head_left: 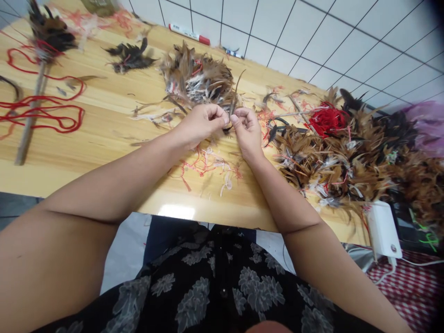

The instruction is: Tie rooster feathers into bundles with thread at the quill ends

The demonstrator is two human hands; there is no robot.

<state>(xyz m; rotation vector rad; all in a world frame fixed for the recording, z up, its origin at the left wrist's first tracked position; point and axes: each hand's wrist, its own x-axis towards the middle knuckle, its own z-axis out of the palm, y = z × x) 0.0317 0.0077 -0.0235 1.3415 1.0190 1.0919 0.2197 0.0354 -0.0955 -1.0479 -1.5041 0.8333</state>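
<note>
A slender brown feather (236,92) stands up between my hands over the middle of the table. My right hand (248,132) pinches its lower end between thumb and fingers. Close beside it, the fingertips of my left hand (208,121) are pinched together at the feather's base; what exactly they grip is too small to make out. Just beyond lies a pile of brown feathers (204,81) with pale quill ends. Below my hands, red and white string scraps (208,164) are scattered on the wooden table (166,185).
At left lies a stick (33,115) with dark feathers tied on, beside loose red cord (65,122). Brown feather bundles (322,157) and a red string bundle (329,120) cover the right side. A white power bank (383,229) sits at the front edge; a marker (189,33) lies behind.
</note>
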